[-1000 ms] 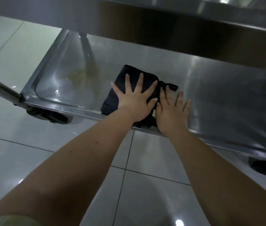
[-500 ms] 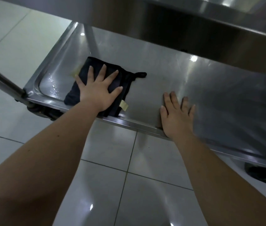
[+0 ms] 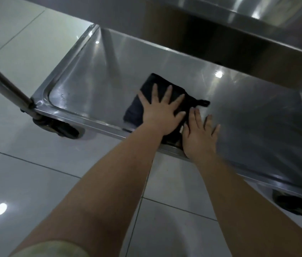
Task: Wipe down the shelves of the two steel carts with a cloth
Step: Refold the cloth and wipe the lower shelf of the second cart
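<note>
A folded dark cloth point(image 3: 137, 110) lies on the bottom shelf point(image 3: 98, 75) of a steel cart, near the shelf's front rim. My left hand point(image 3: 162, 110) presses flat on the cloth with its fingers spread. My right hand point(image 3: 199, 135) lies flat on the bare steel just right of the cloth, its fingers straight and its heel over the front rim. A small loop of the cloth point(image 3: 204, 103) sticks out past my right fingertips.
The cart's upper shelf point(image 3: 220, 30) overhangs the bottom one closely. A steel leg point(image 3: 3, 84) slants at the left, with a black castor point(image 3: 61, 127) below it. Another castor point(image 3: 298, 204) sits at the right. Glossy white floor tiles point(image 3: 35, 164) lie in front.
My left hand has slid the cloth to the right along the shelf, back beside my right hand. My right hand has stayed flat on the shelf in about the same place.
</note>
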A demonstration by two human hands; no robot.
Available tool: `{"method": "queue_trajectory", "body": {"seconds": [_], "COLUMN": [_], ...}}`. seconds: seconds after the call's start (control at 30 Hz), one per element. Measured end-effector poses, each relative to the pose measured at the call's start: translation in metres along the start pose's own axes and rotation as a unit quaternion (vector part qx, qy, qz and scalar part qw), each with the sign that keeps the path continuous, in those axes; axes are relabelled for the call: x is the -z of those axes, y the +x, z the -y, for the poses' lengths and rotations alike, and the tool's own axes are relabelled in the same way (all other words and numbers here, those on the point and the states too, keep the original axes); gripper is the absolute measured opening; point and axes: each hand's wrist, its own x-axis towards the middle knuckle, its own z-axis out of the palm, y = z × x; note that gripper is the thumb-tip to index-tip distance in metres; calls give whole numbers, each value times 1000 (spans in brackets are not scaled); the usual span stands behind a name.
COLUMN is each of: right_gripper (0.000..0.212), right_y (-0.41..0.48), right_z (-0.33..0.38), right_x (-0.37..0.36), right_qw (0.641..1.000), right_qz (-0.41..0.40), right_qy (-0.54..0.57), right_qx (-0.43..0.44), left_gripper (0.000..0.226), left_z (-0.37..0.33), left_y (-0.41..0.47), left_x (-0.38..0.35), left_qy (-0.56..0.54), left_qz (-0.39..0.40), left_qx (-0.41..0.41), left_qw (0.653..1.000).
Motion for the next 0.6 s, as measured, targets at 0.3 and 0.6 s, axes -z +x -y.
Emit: {"method": "queue_trajectory", "body": {"seconds": [0.3, 0.6], "right_gripper": [60, 53], "right_y": [-1, 3], "right_z": [-6, 2], "right_x": [6, 3], "right_qw": [996, 999], "right_qz": [-39, -1], "right_qy": [73, -1], "right_qx": [-45, -33], "left_gripper": [56, 58], "left_z": [-39, 81], "left_y": [17, 18], "left_x": [-4, 19], "left_qy": [5, -6], "left_qz": [23, 4], "left_qx": [-52, 42], "left_qw": [998, 999]}}
